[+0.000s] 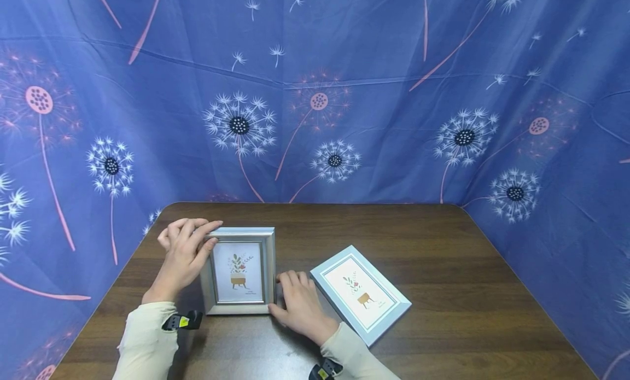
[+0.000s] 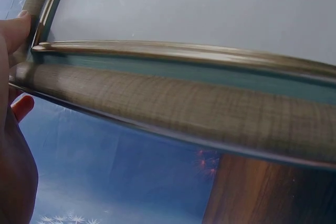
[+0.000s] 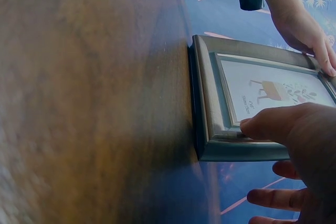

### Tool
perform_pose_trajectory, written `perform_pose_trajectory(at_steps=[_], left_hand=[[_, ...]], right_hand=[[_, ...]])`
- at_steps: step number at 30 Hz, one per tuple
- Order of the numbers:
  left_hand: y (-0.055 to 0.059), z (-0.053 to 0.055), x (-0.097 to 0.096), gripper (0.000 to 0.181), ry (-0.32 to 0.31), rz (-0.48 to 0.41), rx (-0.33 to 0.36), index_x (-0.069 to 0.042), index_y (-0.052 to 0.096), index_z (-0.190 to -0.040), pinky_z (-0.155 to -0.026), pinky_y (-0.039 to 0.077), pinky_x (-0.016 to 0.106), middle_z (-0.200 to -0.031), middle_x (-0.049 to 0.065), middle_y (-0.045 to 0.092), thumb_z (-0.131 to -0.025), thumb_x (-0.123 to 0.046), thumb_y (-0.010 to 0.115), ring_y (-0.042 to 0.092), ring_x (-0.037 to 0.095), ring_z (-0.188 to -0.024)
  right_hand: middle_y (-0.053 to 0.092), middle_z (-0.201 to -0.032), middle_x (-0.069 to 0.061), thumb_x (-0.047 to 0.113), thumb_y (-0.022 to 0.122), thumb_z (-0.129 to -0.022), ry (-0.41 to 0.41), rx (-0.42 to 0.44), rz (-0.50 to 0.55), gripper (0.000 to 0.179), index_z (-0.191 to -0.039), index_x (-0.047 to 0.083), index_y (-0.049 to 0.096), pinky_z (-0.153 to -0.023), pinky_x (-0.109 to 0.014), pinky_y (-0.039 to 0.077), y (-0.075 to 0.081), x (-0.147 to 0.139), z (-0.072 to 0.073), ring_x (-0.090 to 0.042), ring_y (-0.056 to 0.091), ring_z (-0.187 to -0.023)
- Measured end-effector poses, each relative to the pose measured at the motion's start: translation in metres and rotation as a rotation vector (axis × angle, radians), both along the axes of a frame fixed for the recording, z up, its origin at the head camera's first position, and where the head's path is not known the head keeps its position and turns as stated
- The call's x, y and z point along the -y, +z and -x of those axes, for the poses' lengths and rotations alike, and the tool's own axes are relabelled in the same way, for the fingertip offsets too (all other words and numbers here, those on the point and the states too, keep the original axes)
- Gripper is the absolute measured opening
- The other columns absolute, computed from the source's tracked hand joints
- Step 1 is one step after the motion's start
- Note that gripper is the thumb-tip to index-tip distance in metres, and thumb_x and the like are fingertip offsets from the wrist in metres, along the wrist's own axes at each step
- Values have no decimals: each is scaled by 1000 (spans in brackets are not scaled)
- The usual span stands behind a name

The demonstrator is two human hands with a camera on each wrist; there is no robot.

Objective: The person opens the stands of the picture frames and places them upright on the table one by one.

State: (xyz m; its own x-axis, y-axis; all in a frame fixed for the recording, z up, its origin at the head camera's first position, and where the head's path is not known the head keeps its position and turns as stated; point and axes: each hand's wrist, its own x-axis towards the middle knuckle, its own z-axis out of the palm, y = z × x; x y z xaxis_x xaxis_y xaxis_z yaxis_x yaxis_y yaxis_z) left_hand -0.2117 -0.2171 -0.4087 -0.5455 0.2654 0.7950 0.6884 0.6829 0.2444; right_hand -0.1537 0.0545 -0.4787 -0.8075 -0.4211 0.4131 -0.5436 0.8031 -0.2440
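A silver picture frame (image 1: 268,270) stands upright on the table, facing me, with a printed plant in a brown pot behind its glass. My left hand (image 1: 186,249) grips its top left corner, thumb over the front and fingers reaching over the edge. At the lower right side is my right hand (image 1: 302,303), its thumb on the front border and its fingers beyond the side edge. In the right wrist view that thumb (image 3: 278,121) lies across the border, and the other fingers are partly visible past the edge. The back of the frame is hidden.
A pale blue picture frame (image 1: 330,268) with a similar plant print lies face up and slanted, right of my right hand. Both stand on a dark brown wooden table (image 1: 458,281). A blue cloth (image 1: 384,167) with dandelion patterns hangs around the back and sides.
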Motion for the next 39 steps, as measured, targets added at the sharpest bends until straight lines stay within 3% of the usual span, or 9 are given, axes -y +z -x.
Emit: perform_pose_trajectory(at_steps=[13, 30, 39], left_hand=[[5, -2, -5, 53, 5, -3, -20, -7, 64, -126, -87, 7, 68, -116, 18, 57, -105, -49, 38, 36, 45, -108], [18, -7, -20, 52, 13, 22, -94, -6, 64, -126, -85, 9, 69, -115, 17, 58, -105, -47, 39, 37, 45, -108], [27, -12, -32, 52, 1, 50, -89, -6, 62, -127, -86, 10, 70, -116, 16, 57, -106, -47, 39, 37, 45, -113]], right_hand=[[60, -112, -3, 40, 74, -84, -4, 63, -2, 52, -122, 10, 57, -81, -33, 41, 5, -5, 0, -20, 50, -100], [59, -113, -5, 37, 77, -82, 18, -35, -24, 50, -119, 10, 56, -80, -37, 42, 12, -29, 3, -24, 52, -102], [58, -114, -8, 38, 76, -82, 24, -57, -96, 51, -120, 10, 56, -83, -42, 44, 14, -43, 4, -27, 53, -107]])
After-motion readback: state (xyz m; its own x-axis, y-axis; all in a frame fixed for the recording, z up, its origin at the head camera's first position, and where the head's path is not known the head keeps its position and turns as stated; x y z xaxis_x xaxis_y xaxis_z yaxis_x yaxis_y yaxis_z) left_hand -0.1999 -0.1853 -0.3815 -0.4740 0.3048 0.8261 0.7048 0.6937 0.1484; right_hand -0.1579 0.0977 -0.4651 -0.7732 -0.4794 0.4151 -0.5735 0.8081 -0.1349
